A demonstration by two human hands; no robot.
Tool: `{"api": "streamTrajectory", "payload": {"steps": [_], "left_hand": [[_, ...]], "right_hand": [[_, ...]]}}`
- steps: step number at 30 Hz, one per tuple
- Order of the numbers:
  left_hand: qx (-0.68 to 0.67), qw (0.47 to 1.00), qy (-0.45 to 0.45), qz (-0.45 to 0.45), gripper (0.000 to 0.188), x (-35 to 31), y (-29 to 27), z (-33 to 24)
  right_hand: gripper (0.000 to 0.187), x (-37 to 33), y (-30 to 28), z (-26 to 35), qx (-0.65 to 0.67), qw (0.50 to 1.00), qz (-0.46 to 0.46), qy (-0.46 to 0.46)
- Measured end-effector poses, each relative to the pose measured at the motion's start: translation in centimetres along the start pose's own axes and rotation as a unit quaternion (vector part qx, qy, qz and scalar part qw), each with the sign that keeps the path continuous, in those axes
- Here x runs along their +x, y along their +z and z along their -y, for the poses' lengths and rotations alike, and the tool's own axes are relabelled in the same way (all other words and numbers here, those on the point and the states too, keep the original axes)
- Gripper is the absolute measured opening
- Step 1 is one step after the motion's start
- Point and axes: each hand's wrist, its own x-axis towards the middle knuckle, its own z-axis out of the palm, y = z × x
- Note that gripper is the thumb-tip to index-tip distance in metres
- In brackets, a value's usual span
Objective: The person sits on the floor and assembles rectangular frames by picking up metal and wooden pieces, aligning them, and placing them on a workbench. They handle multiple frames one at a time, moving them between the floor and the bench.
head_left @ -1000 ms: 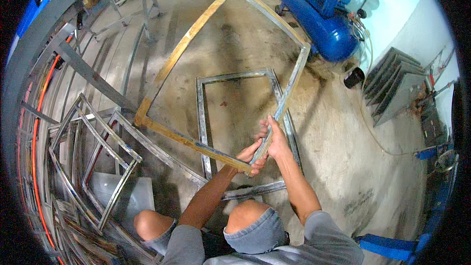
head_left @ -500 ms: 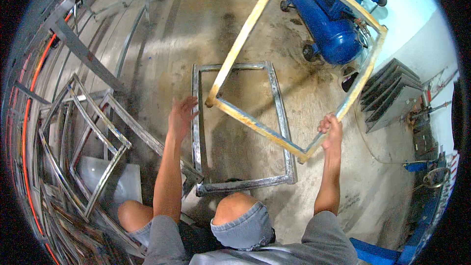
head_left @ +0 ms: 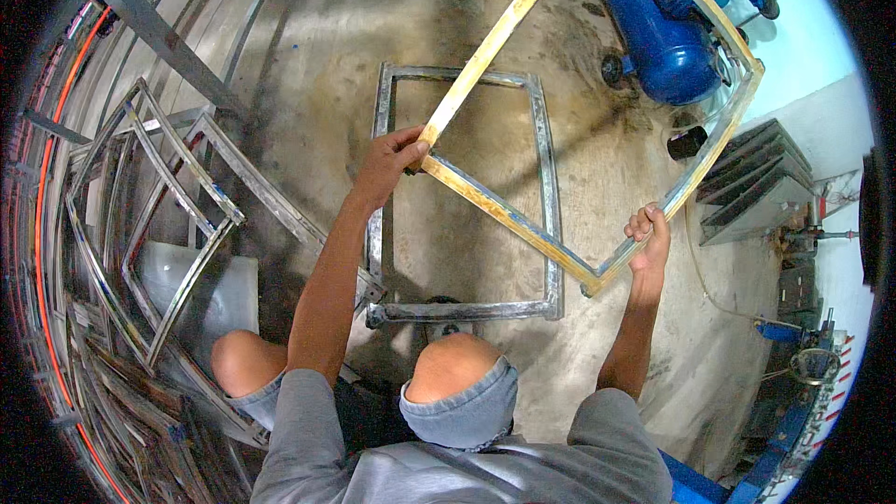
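A rectangular metal frame with yellowish, worn sides (head_left: 509, 214) is held up at a tilt in front of me. My left hand (head_left: 390, 164) grips its left corner, thumb on the bar and fingers around it. On the near right side, my right hand (head_left: 649, 235) is wrapped round another bar close to the lower corner. Beneath it, a bare grey metal frame (head_left: 545, 168) stands low before my knees, partly covered from view by the yellowish one and by my left forearm.
Several metal frames (head_left: 191, 210) lean together at the left, above a heap of metal strips (head_left: 140, 420). A blue air compressor (head_left: 677, 65) stands at the far right. Stacked dark panels (head_left: 756, 182) lean by the right wall, with a hose (head_left: 700, 266) on the floor nearby.
My left hand has moved right and taken hold of the yellowish frame's left corner; before, it was open beside the grey frame. My right hand keeps its grip. The whole view has shifted slightly.
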Motion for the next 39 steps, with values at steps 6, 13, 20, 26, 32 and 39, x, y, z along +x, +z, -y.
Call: {"api": "streamTrajectory", "payload": {"steps": [6, 13, 20, 26, 32, 39], "left_hand": [[0.015, 0.999, 0.014, 0.035, 0.041, -0.7, 0.0, -1.1], [0.012, 0.997, 0.062, 0.037, 0.034, -0.7, 0.7, -2.1], [0.101, 0.993, -0.020, -0.064, 0.041, -0.6, 3.0, -3.3], [0.067, 0.994, 0.004, -0.085, 0.045, -0.3, 3.0, -1.2], [0.026, 0.997, 0.007, -0.067, 0.030, 0.3, 2.1, 0.7], [0.027, 0.980, -0.009, -0.195, 0.041, -0.1, 3.0, 2.4]], "right_hand": [[0.009, 0.6, -0.4, 0.9, 0.005, 1.000, 0.009, 0.011], [0.008, 0.8, -0.2, 2.0, 0.013, 1.000, 0.023, 0.008], [0.010, 0.4, -0.3, 1.7, 0.000, 0.999, 0.044, 0.032], [0.011, 0.3, -0.1, 1.6, -0.007, 0.999, 0.043, 0.029], [0.013, 1.0, -1.4, 1.8, -0.050, 0.998, 0.026, 0.003], [0.058, 0.4, 1.0, 3.1, 0.127, 0.986, 0.092, 0.050]]}}
